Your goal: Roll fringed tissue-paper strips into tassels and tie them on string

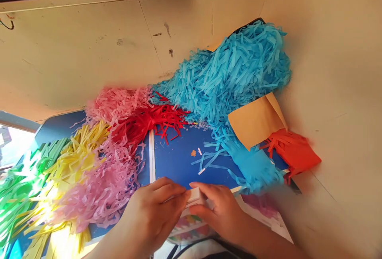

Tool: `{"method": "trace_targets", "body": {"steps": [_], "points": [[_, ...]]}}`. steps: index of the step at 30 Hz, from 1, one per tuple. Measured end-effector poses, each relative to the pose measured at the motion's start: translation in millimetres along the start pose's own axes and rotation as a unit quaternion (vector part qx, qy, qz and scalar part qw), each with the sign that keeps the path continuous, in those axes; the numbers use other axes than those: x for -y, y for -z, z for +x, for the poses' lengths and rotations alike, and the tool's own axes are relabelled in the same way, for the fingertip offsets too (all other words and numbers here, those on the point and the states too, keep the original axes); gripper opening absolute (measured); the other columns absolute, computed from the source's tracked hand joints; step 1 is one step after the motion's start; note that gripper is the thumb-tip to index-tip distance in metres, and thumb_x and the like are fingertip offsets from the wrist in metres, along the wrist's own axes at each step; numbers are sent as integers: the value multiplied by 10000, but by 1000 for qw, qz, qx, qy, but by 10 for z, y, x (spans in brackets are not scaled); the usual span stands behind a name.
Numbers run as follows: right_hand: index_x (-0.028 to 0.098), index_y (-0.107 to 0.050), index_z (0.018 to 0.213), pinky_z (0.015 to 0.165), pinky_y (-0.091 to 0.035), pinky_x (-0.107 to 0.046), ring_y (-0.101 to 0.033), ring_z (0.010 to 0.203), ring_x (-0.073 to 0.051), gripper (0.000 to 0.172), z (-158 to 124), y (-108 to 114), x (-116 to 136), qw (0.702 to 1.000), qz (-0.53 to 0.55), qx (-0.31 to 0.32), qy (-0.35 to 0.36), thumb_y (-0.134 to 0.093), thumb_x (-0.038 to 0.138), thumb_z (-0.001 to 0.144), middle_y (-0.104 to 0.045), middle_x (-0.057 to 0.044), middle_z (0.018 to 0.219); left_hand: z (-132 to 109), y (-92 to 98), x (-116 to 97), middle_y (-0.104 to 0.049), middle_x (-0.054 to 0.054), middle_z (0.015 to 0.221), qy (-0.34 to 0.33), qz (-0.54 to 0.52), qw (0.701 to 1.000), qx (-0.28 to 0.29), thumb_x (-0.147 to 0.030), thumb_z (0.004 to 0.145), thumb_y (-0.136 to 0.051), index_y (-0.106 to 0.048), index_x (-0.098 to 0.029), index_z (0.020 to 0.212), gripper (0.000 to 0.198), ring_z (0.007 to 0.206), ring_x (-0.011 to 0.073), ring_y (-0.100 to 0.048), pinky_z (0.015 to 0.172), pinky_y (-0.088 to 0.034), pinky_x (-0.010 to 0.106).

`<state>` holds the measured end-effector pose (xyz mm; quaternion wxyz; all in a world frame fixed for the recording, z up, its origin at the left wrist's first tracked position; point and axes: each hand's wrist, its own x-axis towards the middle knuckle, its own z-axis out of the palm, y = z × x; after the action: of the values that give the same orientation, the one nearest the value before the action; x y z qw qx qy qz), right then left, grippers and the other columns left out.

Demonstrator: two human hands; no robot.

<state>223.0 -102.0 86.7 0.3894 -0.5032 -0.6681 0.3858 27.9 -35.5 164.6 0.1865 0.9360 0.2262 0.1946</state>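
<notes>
My left hand (153,211) and my right hand (216,207) meet at the table's near edge. Between them is a small pale, flat-sided piece (195,196), perhaps folded paper or card; its kind is unclear. Left fingertips press together at its left end. The right thumb and fingers close around its other end. Just below the hands, a see-through container or bag (191,227) shows coloured bits inside, partly hidden by my hands. Light blue fringed tissue paper (253,167) lies just beyond my right hand, and pink-purple shredded tissue (101,187) lies left of my left hand.
On the blue table (176,155) lie red fringe (149,121), yellow strips (77,147), green strips (18,187) and pink shreds (119,102). A tall blue fringe heap (238,68) leans in the corner. Brown card (256,119) rests near orange-red paper (301,153). Above is a shelf (104,0).
</notes>
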Motion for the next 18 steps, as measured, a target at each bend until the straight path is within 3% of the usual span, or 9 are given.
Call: {"method": "trace_targets", "body": {"steps": [4, 6, 8, 14, 18], "points": [[218, -520, 1359, 821, -544, -276, -691, 883, -178, 473, -25, 46, -30, 999, -19, -22, 43, -593, 421, 938, -730, -61, 1045, -122, -64, 11, -731, 105, 1006, 9, 14, 1000, -25, -209, 935, -541, -647, -189, 1201, 287, 849, 205, -661, 698, -593, 300], [236, -536, 1332, 883, -540, -290, -674, 994, -178, 397, -9, 61, -63, 995, -10, -38, 92, -587, 322, 948, -696, -77, 1163, -170, -135, 32, -744, 95, 1008, -9, 32, 997, -74, -199, 945, -534, -650, -184, 1196, 277, 855, 198, -664, 724, -597, 301], [247, -609, 1212, 898, -542, -298, -663, 1038, -180, 269, 25, 75, -118, 991, 6, -54, 124, -584, 254, 943, -697, -71, 1153, -215, -208, 79, -751, 87, 1021, -23, 31, 994, -103, -147, 955, -500, -657, -181, 1189, 283, 859, 184, -671, 740, -599, 294], [233, -685, 1050, 739, -569, -265, -687, 866, -170, 156, 172, 79, -361, 994, 49, -79, 62, -616, 257, 913, -725, -57, 1005, -345, -392, 372, -771, 62, 970, 60, -20, 986, -156, -177, 908, -624, -719, -211, 1065, 187, 828, 161, -707, 723, -604, 264], [237, -704, 1077, 698, -573, -259, -681, 793, -161, 212, 286, 36, -473, 995, 61, -73, -7, -611, 331, 910, -725, -52, 981, -290, -504, 572, -785, 50, 883, 87, -48, 972, -215, -264, 925, -605, -757, -215, 933, 160, 771, 151, -732, 702, -612, 236]]}}
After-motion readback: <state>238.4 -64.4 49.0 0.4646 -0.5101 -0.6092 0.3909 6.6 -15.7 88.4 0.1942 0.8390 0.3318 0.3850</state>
